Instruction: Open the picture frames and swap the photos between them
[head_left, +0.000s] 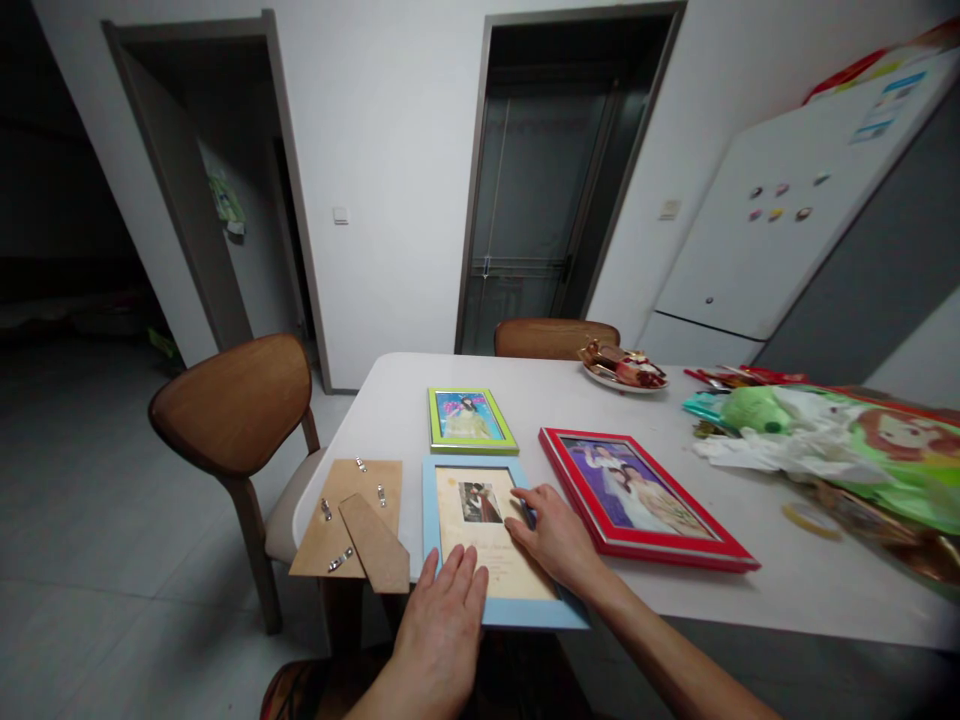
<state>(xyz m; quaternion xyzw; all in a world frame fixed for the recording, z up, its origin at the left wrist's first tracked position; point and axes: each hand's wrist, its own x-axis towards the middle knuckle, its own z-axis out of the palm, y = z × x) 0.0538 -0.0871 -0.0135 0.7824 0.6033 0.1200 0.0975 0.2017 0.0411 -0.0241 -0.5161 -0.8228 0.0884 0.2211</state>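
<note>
Touching blue frame [491,545], red frame [645,492] beside

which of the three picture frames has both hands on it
The light blue frame, nearest the table's front edge; the green frame and red frame have no hand on them.

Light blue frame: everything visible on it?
The light blue frame lies flat at the table's near edge, a plain, smooth-looking border around a cream sheet with a small dark photo and faint print. The left hand rests over its lower left; the right hand touches its right part.
</note>
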